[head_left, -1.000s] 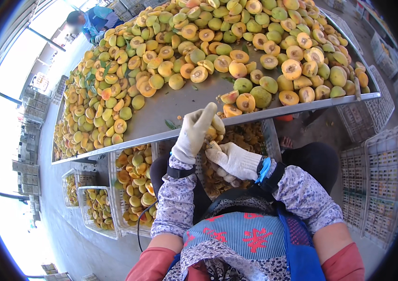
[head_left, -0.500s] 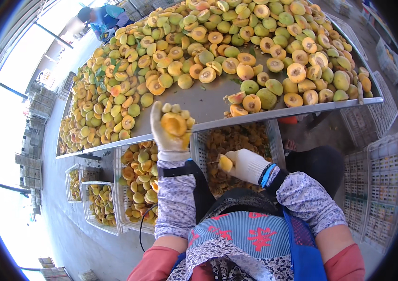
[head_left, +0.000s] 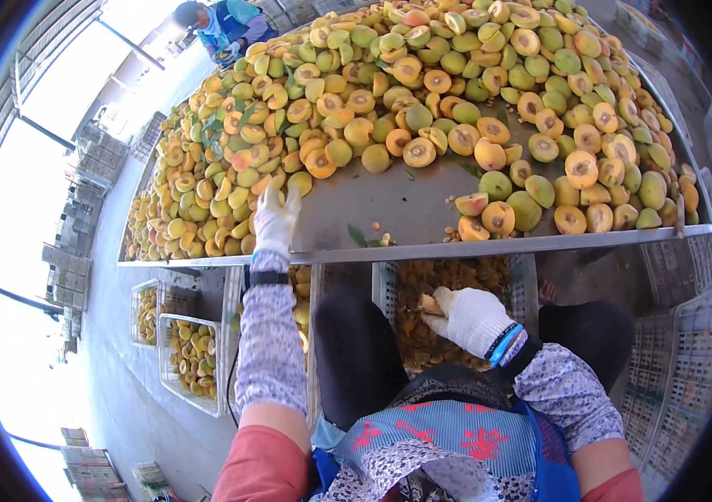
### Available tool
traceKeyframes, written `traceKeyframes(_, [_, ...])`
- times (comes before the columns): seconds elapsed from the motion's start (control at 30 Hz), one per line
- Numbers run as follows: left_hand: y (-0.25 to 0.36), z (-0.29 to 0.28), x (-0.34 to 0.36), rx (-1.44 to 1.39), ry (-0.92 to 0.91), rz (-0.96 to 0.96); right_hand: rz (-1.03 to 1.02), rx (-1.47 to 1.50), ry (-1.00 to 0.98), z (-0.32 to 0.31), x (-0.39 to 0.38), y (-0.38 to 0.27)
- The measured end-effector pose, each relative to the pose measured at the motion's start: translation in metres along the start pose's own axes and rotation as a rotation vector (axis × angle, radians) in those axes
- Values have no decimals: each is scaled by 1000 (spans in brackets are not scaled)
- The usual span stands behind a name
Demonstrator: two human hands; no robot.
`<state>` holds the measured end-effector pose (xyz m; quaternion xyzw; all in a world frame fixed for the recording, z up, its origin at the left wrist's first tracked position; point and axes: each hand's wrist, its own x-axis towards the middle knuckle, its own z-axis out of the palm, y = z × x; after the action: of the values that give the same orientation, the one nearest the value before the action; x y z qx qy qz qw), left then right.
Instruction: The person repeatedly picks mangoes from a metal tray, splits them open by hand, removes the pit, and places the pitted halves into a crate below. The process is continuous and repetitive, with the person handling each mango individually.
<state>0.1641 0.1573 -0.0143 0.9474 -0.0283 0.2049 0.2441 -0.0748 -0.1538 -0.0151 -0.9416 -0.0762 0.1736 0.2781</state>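
Note:
My left hand (head_left: 276, 219), in a pale work glove, reaches over the front edge of the metal table (head_left: 335, 215). Its fingers are spread at the near side of a big heap of yellow peach halves (head_left: 222, 180), and nothing shows in its grasp. Lower down, my gloved right hand (head_left: 477, 322) is closed in front of my lap. A small tan thing (head_left: 429, 303) juts from its fingers; I cannot make out what kind it is. Beneath that hand is a crate (head_left: 526, 289) of brownish-yellow peach scraps (head_left: 456, 274).
Crates of peach halves (head_left: 192, 356) stand on the floor at the left. Stacked crates (head_left: 665, 360) rise at the right, near my knee. A co-worker (head_left: 234, 29) bends over at the table's far left. Loose pits and leaves (head_left: 364, 237) lie on the tabletop.
The peach half my left hand held is gone from it, and that hand has moved to the heap, fingers spread. A yellow piece no longer shows at my right hand. The view has shifted.

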Motion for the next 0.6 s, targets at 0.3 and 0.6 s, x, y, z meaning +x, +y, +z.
traceKeyframes(0.3, [16,52,35,279,-315,-41,-99,98,146,3,12,-3])
traceKeyframes(0.6, [123,-22,-66,-1494,-625,-388,-191,617,514,-3,22,-20])
